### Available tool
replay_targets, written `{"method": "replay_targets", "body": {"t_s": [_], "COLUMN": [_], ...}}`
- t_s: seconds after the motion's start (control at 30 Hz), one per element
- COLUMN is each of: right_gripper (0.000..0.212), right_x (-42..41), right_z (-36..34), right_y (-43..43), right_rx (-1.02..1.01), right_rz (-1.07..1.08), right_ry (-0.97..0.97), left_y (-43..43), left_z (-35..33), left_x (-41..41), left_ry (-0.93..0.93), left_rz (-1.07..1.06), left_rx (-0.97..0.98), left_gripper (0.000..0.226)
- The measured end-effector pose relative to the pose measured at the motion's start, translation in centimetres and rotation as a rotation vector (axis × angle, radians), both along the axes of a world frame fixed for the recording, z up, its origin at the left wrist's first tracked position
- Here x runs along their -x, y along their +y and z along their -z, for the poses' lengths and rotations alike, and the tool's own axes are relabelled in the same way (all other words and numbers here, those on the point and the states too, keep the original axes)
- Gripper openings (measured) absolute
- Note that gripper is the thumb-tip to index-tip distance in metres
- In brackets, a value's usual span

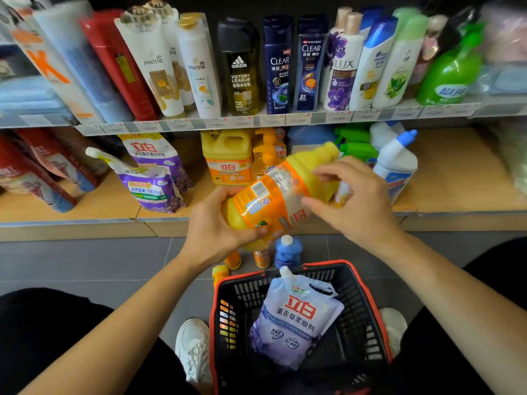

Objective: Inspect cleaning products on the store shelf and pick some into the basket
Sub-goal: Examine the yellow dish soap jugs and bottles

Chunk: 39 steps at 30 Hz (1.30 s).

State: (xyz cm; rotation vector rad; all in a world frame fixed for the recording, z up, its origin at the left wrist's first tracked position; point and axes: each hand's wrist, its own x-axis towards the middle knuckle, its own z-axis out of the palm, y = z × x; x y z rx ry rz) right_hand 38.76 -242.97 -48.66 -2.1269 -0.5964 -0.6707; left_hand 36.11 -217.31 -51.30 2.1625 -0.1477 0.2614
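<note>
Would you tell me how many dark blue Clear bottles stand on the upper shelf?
2: one blue bottle beside the black bottle, the other blue bottle just right of it. More may hide behind.

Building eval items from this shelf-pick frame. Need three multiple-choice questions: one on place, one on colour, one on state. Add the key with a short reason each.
1. Where is the basket?
A. on the lower shelf
B. on the floor between the person's shoes
C. carried on a forearm

2. What colour is the basket's rim?
A. red
B. green
C. blue

3. How is the yellow bottle with the orange label?
A. upright on the shelf
B. lying in the basket
C. held tilted in the air

Key:
1 B: it sits on the grey tiles with a white shoe at each side.
2 A: a red band tops the black mesh.
3 C: the left hand grips its base and the right hand holds its upper end.
</note>
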Motion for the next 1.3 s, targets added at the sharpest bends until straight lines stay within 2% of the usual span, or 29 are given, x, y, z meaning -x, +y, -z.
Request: {"method": "replay_targets", "body": {"t_s": [0.07,0.13,0.2,0.27,0.43,0.47,0.6,0.67,0.77,0.87,1.0,1.13,1.3], "right_gripper": [0.073,0.096,0.104,0.101,0.087,0.087,0.078,0.074,0.072,0.073,0.074,0.075,0.079], "right_x": [-0.2,-0.4,-0.5,-0.7,-0.9,-1.0,-1.3,-1.3,-1.2,-1.1,-0.7,-0.3,0.0], "right_z": [-0.4,-0.1,0.7,1.7,3.3,3.5,4.5,4.8,4.8,4.6,4.3,4.5,4.7], "right_y": [0.3,0.4,0.4,0.2,-0.3,-0.4,-1.0,-0.8,-0.1,0.4,1.1,1.4,1.5], "right_rx": [0.264,0.541,0.722,0.785,0.577,0.505,0.166,0.050,-0.062,-0.150,-0.177,-0.194,-0.207], "right_rz": [-0.120,-0.162,-0.177,-0.182,-0.222,-0.230,-0.298,-0.304,-0.282,-0.235,-0.200,-0.207,-0.220], "right_ry": [-0.037,0.040,0.203,0.361,0.495,0.538,0.691,0.715,0.710,0.716,0.705,0.724,0.707], "left_y": [-0.5,-1.2,-1.9,-2.5,-2.8,-2.6,-1.7,-1.5,-1.3,-1.2,-1.0,-0.8,-0.6], "left_z": [-0.4,-0.6,-0.3,0.1,0.8,0.8,0.5,0.4,0.5,1.0,1.1,0.9,0.5], "left_x": [0.2,0.6,1.0,1.2,0.8,0.7,-0.1,-0.2,0.1,0.6,0.8,0.8,0.5], "left_ry": [-0.014,-0.064,-0.136,-0.141,-0.062,-0.051,0.025,-0.009,-0.120,-0.255,-0.411,-0.393,-0.287], "left_rz": [0.033,0.076,0.140,0.198,0.259,0.280,0.280,0.258,0.221,0.217,0.191,0.143,0.164], "left_rx": [-0.176,-0.322,-0.403,-0.434,-0.428,-0.351,0.160,0.249,0.214,0.080,-0.060,-0.029,-0.010], "left_gripper": [0.083,0.088,0.087,0.086,0.085,0.080,0.048,0.040,0.035,0.049,0.051,0.049,0.051]}}
